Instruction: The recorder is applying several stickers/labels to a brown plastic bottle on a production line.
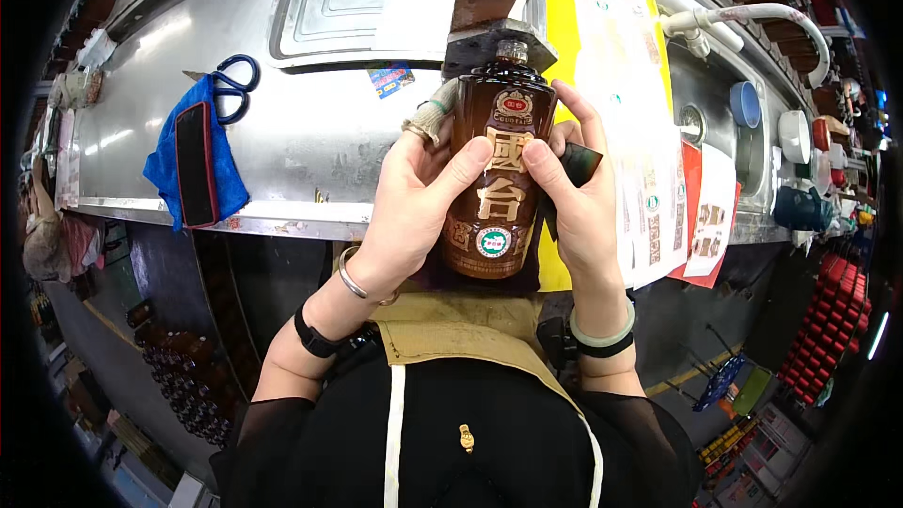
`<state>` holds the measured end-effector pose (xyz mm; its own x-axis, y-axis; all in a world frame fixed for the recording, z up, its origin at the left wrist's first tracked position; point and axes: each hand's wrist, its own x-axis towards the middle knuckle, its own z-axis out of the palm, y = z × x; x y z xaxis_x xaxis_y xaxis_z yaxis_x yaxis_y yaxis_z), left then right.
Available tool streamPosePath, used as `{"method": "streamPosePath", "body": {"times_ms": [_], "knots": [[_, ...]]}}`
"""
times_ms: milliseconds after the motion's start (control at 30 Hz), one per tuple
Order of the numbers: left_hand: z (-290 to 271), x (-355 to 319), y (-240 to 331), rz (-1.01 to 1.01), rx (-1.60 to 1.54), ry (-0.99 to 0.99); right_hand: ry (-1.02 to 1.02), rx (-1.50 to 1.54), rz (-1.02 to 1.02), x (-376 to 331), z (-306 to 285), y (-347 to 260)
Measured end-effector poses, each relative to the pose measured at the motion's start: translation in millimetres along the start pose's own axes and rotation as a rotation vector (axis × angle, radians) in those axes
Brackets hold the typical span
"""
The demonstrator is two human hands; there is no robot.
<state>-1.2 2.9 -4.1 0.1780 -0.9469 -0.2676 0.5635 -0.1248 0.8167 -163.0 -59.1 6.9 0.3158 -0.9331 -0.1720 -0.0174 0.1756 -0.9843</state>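
Here, at the frame's left, a blue cloth [188, 165] lies on the metal bench [310, 150] with a dark phone [195, 165] on it and scissors [232, 85] at its top corner. At centre, the left hand [414, 198] wraps a brown bottle [497, 179], thumb pressed on its front label. The right hand [576, 193] grips the other side, thumb on the label, fingers curled behind. Sticker sheets [649, 132] hang further right.

I've got a brown bottle [496, 179] upright in both hands, left hand [414, 207] and right hand [578, 198] wrapped round its sides, thumbs pressed on the front label. Blue cloth [198, 165] and scissors [233, 85] sit on the metal counter [310, 146].
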Motion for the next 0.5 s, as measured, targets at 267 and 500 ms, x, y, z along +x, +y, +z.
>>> {"method": "streamPosePath", "body": {"times_ms": [267,500], "knots": [[1.0,-0.2,-0.9,-0.005,-0.004,0.015,-0.005,-0.008,-0.03,0.0,-1.7,2.1],[1.0,-0.2,-1.1,-0.002,0.018,0.018,-0.002,0.034,0.022,-1.3,0.1,-1.9]]}}
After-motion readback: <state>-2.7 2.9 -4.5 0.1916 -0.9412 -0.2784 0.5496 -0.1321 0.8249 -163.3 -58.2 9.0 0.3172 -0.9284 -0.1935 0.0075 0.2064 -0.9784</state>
